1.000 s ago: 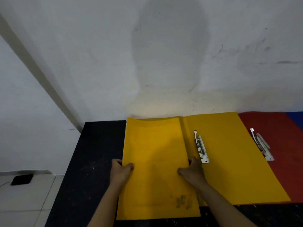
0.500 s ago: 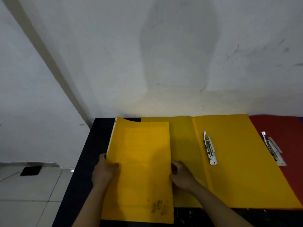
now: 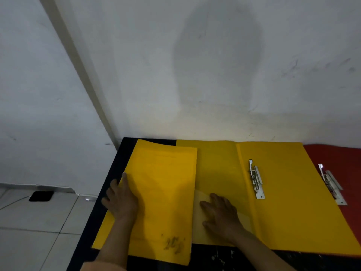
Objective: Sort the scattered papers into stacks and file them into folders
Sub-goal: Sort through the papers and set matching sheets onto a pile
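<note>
A stack of yellow papers (image 3: 164, 198) lies on the left part of the black table (image 3: 205, 255), with a dark smudge near its front corner. My left hand (image 3: 122, 200) holds its left edge, thumb on top. To the right an open yellow folder (image 3: 293, 202) lies flat, with a metal clip (image 3: 256, 180) beside its spine. My right hand (image 3: 220, 214) rests flat, fingers spread, on the folder's left flap, just clear of the stack.
A red folder (image 3: 336, 153) with its own metal clip (image 3: 332, 184) lies under the yellow folder's right edge. The white wall stands right behind the table. Left of the table the tiled floor drops away, with a small black object (image 3: 41, 196) on it.
The yellow stack has slid left, off the open folder's left flap. My right hand let go of the stack's right edge and now lies on the uncovered flap.
</note>
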